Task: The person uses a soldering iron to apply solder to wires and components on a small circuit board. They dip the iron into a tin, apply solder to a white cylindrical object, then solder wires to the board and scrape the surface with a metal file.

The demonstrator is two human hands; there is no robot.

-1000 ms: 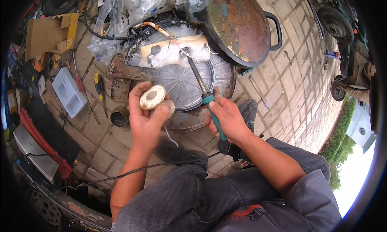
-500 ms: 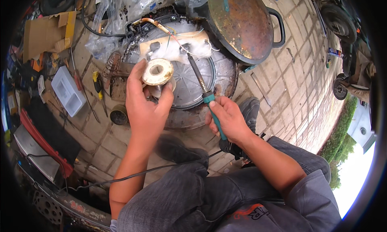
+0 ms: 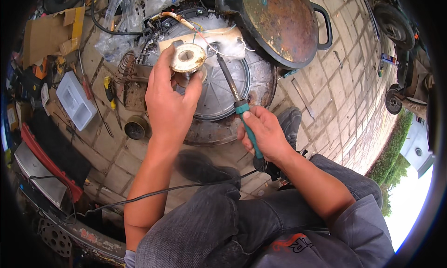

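My left hand (image 3: pixel 171 96) grips a spool of solder wire (image 3: pixel 187 58), its pale round flange turned up. In my right hand (image 3: pixel 265 135) is a soldering iron (image 3: pixel 242 107) with a green handle, its dark shaft slanting up and to the left. The tip reaches the edge of a pale board (image 3: pixel 229 37) with white fluffy patches, near thin wires (image 3: pixel 199 34) that come out of a yellowed sleeve. Whether the tip touches a wire I cannot tell. Board and wires lie over a round grey metal drum lid (image 3: pixel 219 93), partly hidden by the spool and my left hand.
A rusty lidded pan (image 3: pixel 279 23) with a black handle stands at the upper right. To the left lie a blue-white plastic tray (image 3: pixel 76 100), a yellow screwdriver (image 3: pixel 110 91), an open tin (image 3: pixel 136 127) and a cardboard box (image 3: pixel 52 37). A black cord (image 3: pixel 172 189) crosses my legs.
The spool in my left hand has moved slightly right and down the view. My right hand still holds the iron, its tip close to the wires. The whole view has shifted a little.
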